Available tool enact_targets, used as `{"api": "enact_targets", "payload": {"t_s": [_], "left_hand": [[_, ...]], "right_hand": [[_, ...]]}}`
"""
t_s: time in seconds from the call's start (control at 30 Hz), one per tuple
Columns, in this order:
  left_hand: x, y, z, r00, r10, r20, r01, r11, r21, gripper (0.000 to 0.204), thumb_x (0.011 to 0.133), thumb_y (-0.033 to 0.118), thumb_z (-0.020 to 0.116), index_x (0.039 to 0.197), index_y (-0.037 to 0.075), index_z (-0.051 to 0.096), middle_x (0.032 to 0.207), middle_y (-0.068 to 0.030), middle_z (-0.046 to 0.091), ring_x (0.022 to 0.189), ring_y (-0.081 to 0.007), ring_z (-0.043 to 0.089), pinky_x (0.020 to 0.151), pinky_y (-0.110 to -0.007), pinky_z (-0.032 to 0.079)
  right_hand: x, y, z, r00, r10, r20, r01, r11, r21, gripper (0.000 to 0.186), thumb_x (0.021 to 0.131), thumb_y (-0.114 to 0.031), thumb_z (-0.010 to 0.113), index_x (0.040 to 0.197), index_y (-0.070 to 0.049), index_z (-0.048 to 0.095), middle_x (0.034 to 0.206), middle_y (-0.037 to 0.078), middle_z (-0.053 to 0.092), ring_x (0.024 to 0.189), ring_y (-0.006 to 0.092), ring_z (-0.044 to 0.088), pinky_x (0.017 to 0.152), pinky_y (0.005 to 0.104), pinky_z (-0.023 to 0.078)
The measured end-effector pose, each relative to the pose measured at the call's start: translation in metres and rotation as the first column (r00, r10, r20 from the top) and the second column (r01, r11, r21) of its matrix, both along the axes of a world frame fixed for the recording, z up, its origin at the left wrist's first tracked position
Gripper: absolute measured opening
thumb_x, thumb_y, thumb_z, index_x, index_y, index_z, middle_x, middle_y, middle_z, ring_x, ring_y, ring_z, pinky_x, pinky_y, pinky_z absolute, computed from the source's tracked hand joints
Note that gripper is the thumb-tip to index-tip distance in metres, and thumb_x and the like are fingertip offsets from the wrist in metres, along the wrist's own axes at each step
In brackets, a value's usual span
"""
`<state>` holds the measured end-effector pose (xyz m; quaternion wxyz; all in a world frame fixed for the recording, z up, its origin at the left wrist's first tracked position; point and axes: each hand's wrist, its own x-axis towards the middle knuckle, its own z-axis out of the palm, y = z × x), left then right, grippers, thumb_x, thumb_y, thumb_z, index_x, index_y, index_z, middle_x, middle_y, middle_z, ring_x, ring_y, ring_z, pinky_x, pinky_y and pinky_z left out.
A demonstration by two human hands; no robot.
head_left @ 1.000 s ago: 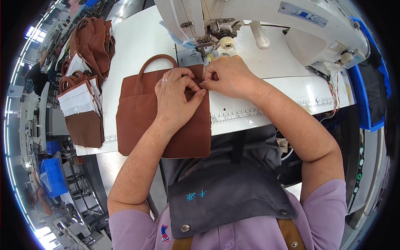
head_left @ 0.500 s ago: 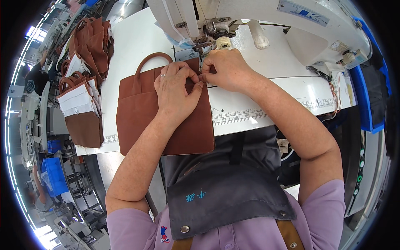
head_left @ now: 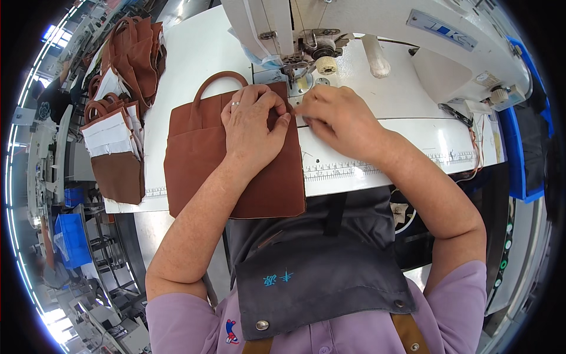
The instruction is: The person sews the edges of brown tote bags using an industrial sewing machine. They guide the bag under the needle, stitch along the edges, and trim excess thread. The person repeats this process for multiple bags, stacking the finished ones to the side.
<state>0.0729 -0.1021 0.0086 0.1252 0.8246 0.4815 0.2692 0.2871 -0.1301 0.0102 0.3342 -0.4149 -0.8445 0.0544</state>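
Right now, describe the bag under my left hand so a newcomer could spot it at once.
Find the big white sewing machine at the top, then the white table beneath it. Near the machine's left end, flat under your left hand, is a reddish-brown bag with one arched handle at its upper edge. Unlike the piled bags farther left, it lies singly, with a hand on it.

I look from my own head through a wide fisheye, set above my left hand and right hand and facing steeply down. It is near enough to hold both forearms whole, with my grey apron on the near side of my grip and the white sewing machine just beyond it.
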Motion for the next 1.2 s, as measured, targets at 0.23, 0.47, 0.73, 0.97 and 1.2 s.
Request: {"api": "enact_targets", "payload": {"t_s": [0.23, 0.47, 0.73, 0.97, 1.2], "left_hand": [[0.000, 0.000, 0.001, 1.000, 0.003, -0.006, -0.003, 1.000, -0.011, 0.010, 0.084, 0.016, 0.075, 0.093, 0.014, 0.069, 0.122, -0.0030, 0.060, 0.127, -0.0268, 0.052, 0.113, -0.048, 0.029], [-0.004, 0.003, -0.002, 0.998, -0.041, 0.057, 0.042, 0.999, -0.018, 0.008, 0.088, 0.014, 0.074, 0.094, 0.013, 0.069, 0.122, -0.0037, 0.062, 0.127, -0.0282, 0.053, 0.110, -0.049, 0.034], [-0.009, -0.003, 0.007, 0.998, -0.056, 0.035, 0.055, 0.998, 0.018, 0.011, 0.089, 0.012, 0.075, 0.099, 0.011, 0.072, 0.117, -0.0042, 0.067, 0.120, -0.0267, 0.061, 0.104, -0.046, 0.044], [-0.024, -0.027, 0.013, 0.938, -0.266, -0.223, 0.294, 0.950, 0.104, 0.035, 0.098, 0.026, 0.067, 0.128, 0.007, 0.068, 0.142, -0.0098, 0.063, 0.141, -0.0300, 0.052, 0.119, -0.055, 0.035], [-0.023, -0.027, 0.008, 0.940, -0.233, -0.248, 0.248, 0.968, 0.031, 0.049, 0.100, 0.032, 0.064, 0.142, 0.007, 0.059, 0.154, -0.0112, 0.054, 0.147, -0.0311, 0.046, 0.123, -0.063, 0.026]], "right_hand": [[-0.004, -0.008, 0.001, 0.976, -0.012, 0.219, -0.035, 0.977, 0.211, 0.010, 0.083, -0.011, 0.074, 0.093, -0.010, 0.077, 0.092, 0.002, 0.066, 0.087, 0.0202, 0.066, 0.073, 0.0371, 0.050], [-0.004, -0.005, 0.000, 0.994, -0.011, 0.108, -0.007, 0.987, 0.161, 0.009, 0.080, -0.008, 0.074, 0.087, -0.010, 0.078, 0.090, 0.002, 0.064, 0.086, 0.0205, 0.065, 0.071, 0.0383, 0.050], [-0.004, -0.002, 0.000, 0.997, -0.004, 0.079, -0.007, 0.990, 0.140, 0.012, 0.077, -0.007, 0.075, 0.088, -0.010, 0.079, 0.090, 0.003, 0.064, 0.087, 0.0216, 0.065, 0.071, 0.0385, 0.051], [-0.004, -0.004, 0.000, 0.996, -0.011, 0.086, -0.002, 0.988, 0.154, 0.014, 0.075, -0.008, 0.075, 0.089, -0.010, 0.079, 0.090, 0.003, 0.065, 0.087, 0.0217, 0.065, 0.071, 0.0382, 0.051], [-0.005, -0.003, 0.005, 0.992, -0.032, 0.125, 0.011, 0.986, 0.166, 0.014, 0.076, -0.008, 0.074, 0.089, -0.011, 0.080, 0.088, 0.003, 0.064, 0.085, 0.0197, 0.064, 0.072, 0.0366, 0.048]]}}
